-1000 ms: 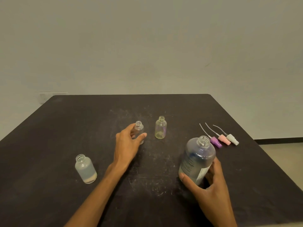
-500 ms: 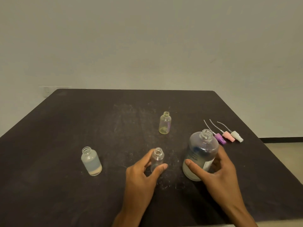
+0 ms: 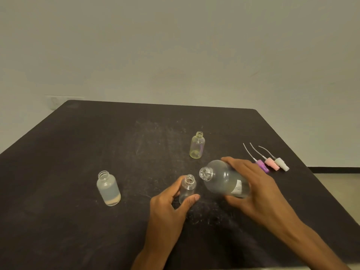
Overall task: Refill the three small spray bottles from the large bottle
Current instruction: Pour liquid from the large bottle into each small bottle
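Two hands work close together at the near centre of the table: the left hand pinches an upright small clear bottle between thumb and fingers, while the right hand wraps the large bottle, tipped nearly flat with its long axis running right to left and its open mouth just beside, slightly above, the small bottle's neck. Well apart stand a frosted bottle to the left and a yellowish bottle behind; three spray caps lie right, short of the table edge, leaving room all round.
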